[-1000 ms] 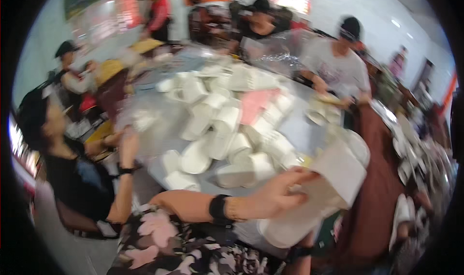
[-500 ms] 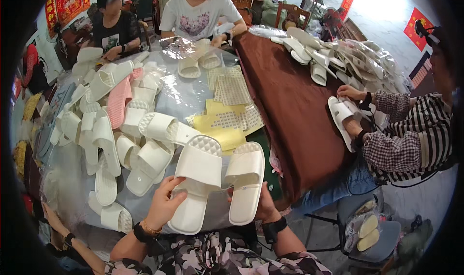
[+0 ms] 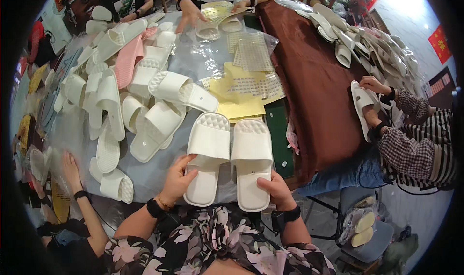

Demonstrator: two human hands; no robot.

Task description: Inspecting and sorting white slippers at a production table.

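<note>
Grey sheeting (image 3: 193, 77) is spread beneath a heap of white slippers (image 3: 157, 123), with one pink slipper (image 3: 129, 62) lodged among them, while brown cloth (image 3: 309, 91) is draped over the surface to the right. At the near edge, two more slippers are held just beside each other, footbeds up and toes pointed away. The left slipper (image 3: 207, 147) is grasped at its outer edge by the left hand (image 3: 179, 181); the right slipper (image 3: 252, 152) is clasped by the right hand (image 3: 280, 190), its thumb laid across the heel end. Yellow sheets (image 3: 237, 101) (dotted in part with rows of small marks) are laid just beyond the pair. At far right, another slipper (image 3: 360, 101) is held by a co-worker in checked sleeves (image 3: 408, 152), near a second pile (image 3: 367, 50).
</note>
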